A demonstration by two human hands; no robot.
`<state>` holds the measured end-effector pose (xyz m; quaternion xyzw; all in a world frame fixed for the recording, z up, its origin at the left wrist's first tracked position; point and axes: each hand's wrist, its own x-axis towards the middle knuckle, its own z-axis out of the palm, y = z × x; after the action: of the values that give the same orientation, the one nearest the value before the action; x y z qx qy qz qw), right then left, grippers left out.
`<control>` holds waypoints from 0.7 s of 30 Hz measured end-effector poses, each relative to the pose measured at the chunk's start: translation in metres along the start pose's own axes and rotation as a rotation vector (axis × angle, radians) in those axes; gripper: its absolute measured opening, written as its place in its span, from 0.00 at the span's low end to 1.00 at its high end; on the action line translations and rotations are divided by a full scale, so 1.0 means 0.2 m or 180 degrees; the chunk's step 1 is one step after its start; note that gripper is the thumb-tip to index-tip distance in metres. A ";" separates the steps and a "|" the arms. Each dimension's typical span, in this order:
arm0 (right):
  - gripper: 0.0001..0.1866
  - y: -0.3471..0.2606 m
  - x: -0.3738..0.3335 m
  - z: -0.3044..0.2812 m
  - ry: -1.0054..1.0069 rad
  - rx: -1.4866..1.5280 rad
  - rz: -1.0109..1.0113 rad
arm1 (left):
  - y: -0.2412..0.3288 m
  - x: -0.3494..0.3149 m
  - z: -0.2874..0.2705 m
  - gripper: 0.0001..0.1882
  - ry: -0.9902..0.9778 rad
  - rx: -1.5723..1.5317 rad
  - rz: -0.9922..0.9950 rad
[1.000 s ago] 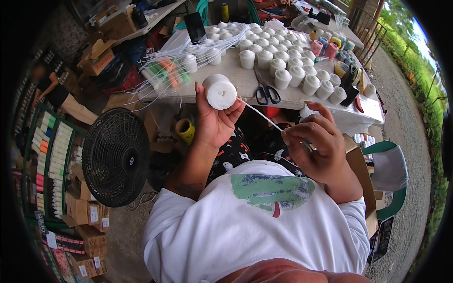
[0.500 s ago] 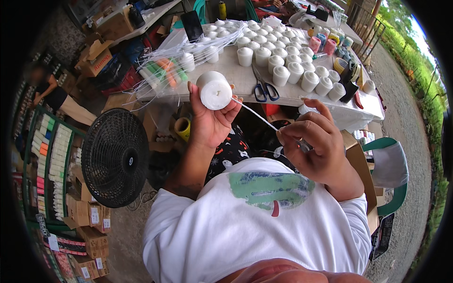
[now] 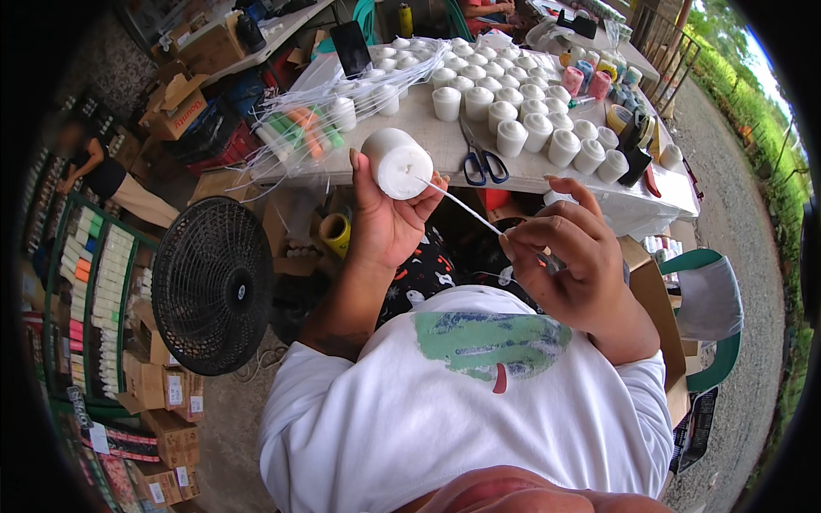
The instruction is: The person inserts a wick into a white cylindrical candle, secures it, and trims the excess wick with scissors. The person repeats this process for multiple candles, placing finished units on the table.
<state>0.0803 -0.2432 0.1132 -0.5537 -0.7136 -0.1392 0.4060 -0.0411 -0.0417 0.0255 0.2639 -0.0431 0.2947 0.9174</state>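
Observation:
My left hand (image 3: pixel 389 218) holds a short white wax candle (image 3: pixel 398 164) tilted, its flat base with a small hole facing me. A white wick (image 3: pixel 462 209) runs taut from that hole down to the right. The far end of the wick is pinched between the thumb and fingers of my right hand (image 3: pixel 564 248). Past my hands, many more white candles (image 3: pixel 538 131) with domed tops stand in rows on the table (image 3: pixel 410 128). Blue-handled scissors (image 3: pixel 484 162) lie at the near table edge. Long white wicks (image 3: pixel 342 94) lie bundled at the table's left.
A black fan (image 3: pixel 224 286) stands to my left, with cardboard boxes (image 3: pixel 175 440) and a shelf of coloured candles (image 3: pixel 85 291) beyond. A dark phone (image 3: pixel 351 49) stands on the table. Green chair (image 3: pixel 714 359) at right. One person (image 3: pixel 103 171) stands far left.
The candle in my left hand has tipped slightly, and the wick now enters nearer the middle of its base. My right hand keeps its pinch in nearly the same place.

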 end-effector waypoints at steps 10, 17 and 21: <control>0.09 -0.01 0.00 0.00 -0.0025 -0.0095 0.0006 | -0.03 -0.02 0.02 0.43 0.0212 0.0352 0.0234; 0.09 -0.01 0.00 0.01 -0.0020 -0.0134 -0.0003 | -0.04 0.00 0.01 0.43 0.0190 0.0319 0.0336; 0.09 -0.01 -0.01 0.01 0.0002 -0.0138 0.0008 | -0.04 0.01 -0.01 0.38 0.0207 0.0383 0.0290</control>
<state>0.0779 -0.2440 0.1110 -0.5633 -0.7095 -0.1543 0.3943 -0.0357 -0.0454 0.0197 0.3066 -0.0075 0.3466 0.8865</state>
